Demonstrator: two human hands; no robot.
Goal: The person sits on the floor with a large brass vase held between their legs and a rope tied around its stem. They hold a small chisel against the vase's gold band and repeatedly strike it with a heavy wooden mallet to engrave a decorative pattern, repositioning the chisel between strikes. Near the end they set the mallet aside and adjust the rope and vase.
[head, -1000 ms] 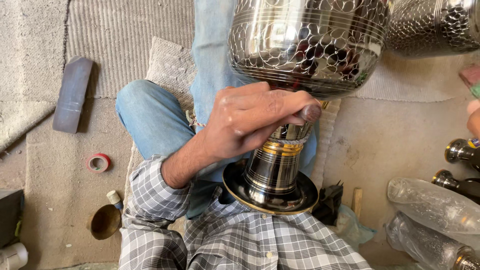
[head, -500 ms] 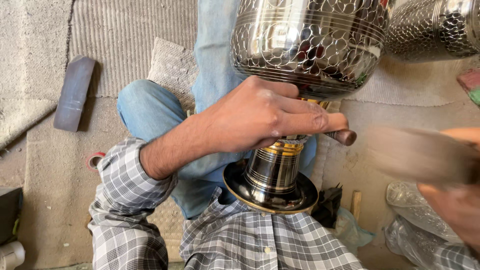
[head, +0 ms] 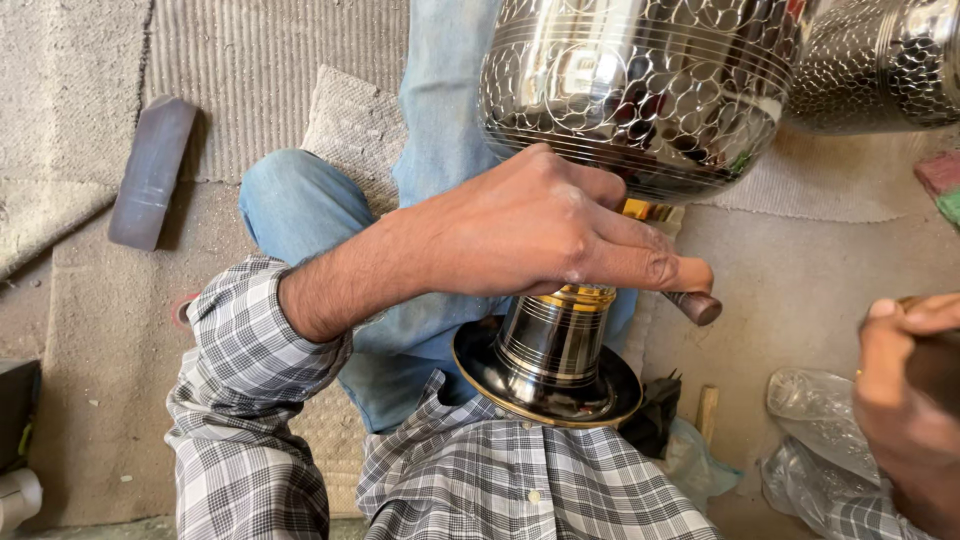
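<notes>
This is a floor-level metalcraft workshop. The person sits cross-legged on a worn, dusty mat with an engraved, polished metal vessel propped in the lap. A second patterned vessel, a dark sharpening block and plastic-wrapped pieces lie around.

Two hands are in view: the left hand wrapped around the stem of one engraved steel vessel, the right hand low to the right of that vessel. A second patterned steel vessel sits at its upper right. One dark flat block lies well left of the vessel. Clear plastic wrappers, apparently two though the edge cuts them off, lie at its lower right. One grey cushion shows left of the vessel.
</notes>
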